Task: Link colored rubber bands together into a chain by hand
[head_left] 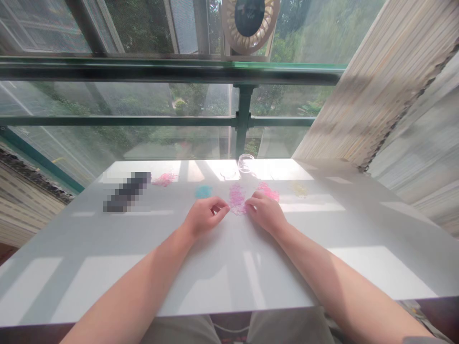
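Observation:
On the white table, my left hand [208, 213] rests beside the left edge of a pink-purple pile of small thin pieces [237, 197]. Its thumb and fingertips come together in a pinch; anything between them is too small to make out. My right hand [263, 211] touches the right edge of the same pile, fingers curled and pinched, their contents hidden. A bright pink pile [269, 191] lies just beyond my right hand. Behind my left hand is a small blue pile [204, 191]. Further left lies a red-pink pile [166, 179], and a pale yellow pile [299, 189] is to the right.
A clear round container [245, 164] stands near the far edge of the white table [118, 267]. A pixelated dark object [127, 192] lies at the left. Beyond are a green window railing [172, 71], a fan [250, 24] and a striped curtain [373, 86].

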Demonstrator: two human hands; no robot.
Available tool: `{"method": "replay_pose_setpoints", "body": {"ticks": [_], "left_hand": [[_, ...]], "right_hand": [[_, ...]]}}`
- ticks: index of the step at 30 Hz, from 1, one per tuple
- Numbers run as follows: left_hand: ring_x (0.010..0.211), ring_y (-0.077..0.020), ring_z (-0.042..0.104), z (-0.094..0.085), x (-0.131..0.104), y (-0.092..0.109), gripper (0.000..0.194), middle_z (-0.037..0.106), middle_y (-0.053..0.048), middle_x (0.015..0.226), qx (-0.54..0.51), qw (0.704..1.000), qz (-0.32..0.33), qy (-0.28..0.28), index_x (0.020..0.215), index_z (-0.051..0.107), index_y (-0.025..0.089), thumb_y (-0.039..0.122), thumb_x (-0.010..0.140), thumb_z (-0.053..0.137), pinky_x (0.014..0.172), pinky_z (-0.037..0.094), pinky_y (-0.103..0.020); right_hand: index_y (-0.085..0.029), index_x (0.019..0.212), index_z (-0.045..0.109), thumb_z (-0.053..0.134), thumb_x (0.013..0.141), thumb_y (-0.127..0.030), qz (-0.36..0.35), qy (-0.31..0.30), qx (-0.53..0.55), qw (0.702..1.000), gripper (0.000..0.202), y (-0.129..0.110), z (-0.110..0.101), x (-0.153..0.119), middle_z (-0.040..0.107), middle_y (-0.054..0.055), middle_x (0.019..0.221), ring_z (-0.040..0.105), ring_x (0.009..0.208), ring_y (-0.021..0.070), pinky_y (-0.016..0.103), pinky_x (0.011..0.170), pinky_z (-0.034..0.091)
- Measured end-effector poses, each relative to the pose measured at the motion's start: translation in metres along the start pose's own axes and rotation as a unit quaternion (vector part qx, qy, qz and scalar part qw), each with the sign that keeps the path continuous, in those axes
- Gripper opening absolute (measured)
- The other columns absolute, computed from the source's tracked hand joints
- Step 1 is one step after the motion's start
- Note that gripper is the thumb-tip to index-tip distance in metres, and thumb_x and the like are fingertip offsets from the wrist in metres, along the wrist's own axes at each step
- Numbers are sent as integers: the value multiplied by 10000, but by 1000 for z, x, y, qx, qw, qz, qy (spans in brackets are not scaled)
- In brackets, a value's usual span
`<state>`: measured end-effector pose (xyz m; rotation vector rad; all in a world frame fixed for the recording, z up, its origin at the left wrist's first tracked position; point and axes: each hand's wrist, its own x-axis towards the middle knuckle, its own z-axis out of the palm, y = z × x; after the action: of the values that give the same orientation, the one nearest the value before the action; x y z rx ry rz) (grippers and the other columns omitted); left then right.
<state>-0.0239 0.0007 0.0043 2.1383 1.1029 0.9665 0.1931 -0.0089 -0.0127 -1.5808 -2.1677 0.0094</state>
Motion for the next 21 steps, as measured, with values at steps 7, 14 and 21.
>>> {"method": "replay_pose_setpoints", "body": {"ticks": [7,14,21], "left_hand": [[573,-104,586,-9,2,-3,169,685,0,716,18,999,-37,13,778,658,194,319,790,545,537,465,-199],[596,-119,600,-19,4,-11,186,686,-1,716,38,997,-48,48,770,652,195,344,786,542,564,470,-213],[631,-146,640,-44,9,-33,258,696,-11,722,64,987,-99,113,790,647,187,393,805,491,598,485,-228]], "right_hand": [[-227,878,695,479,848,-166,-11,-21,12,1000,226,3,0,-2,618,39,882,578,771,149,233,659,395],[-203,1144,591,432,834,-112,11,-6,49,999,360,6,-1,-6,619,60,945,577,779,168,272,699,426],[-180,1047,550,445,845,-227,47,-16,155,987,233,9,-4,-10,594,10,728,520,592,136,273,604,413]]}}
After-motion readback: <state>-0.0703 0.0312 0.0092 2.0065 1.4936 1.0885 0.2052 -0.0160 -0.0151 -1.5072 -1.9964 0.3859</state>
